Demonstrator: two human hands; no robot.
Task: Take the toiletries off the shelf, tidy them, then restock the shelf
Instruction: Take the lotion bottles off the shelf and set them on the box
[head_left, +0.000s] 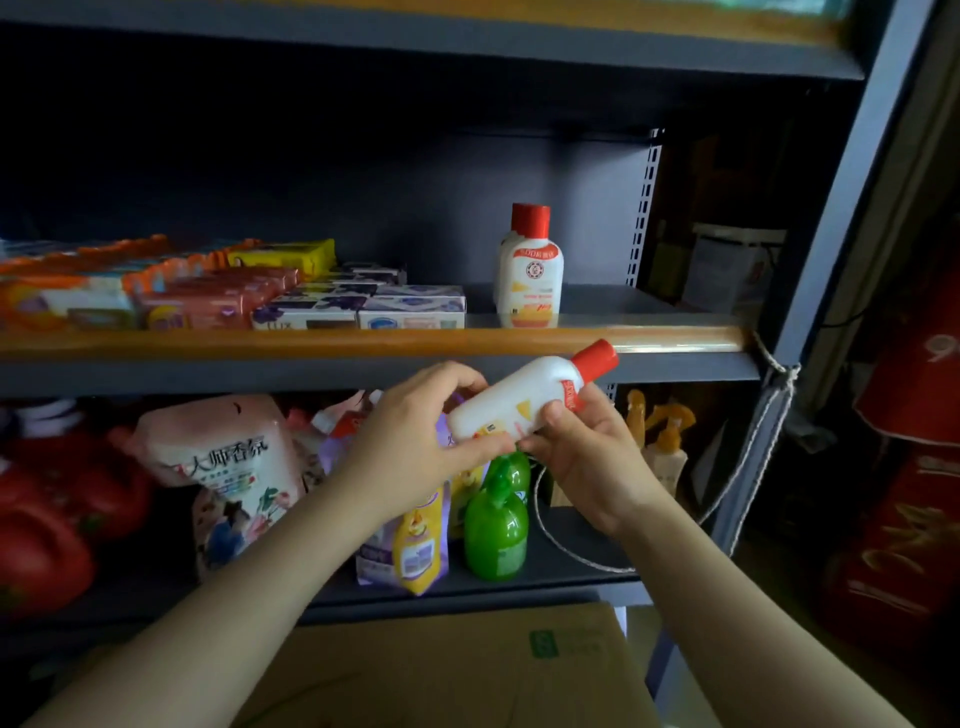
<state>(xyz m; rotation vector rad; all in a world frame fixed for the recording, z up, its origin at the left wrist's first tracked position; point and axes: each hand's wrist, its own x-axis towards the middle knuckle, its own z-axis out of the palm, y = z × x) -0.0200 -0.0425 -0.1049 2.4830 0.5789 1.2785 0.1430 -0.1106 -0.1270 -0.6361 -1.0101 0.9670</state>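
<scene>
On the dark metal shelf with the orange front rail, flat orange and red wrapped packs lie at the left, with white-and-purple soap boxes just beside them toward the centre. On the tier below, a pink-and-white refill pouch stands at the left. The left hand pinches the base of a white plastic bottle with a red cap, thumb and fingers curled round its lower end. The bottle is tilted, cap up and to the right, held in front of the shelf edge. Behind it, green pump bottles stand on the lower tier. The right hand grips the same bottle at mid-body. An identical red-capped white bottle stands upright on the upper tier, right of the soap boxes.
</scene>
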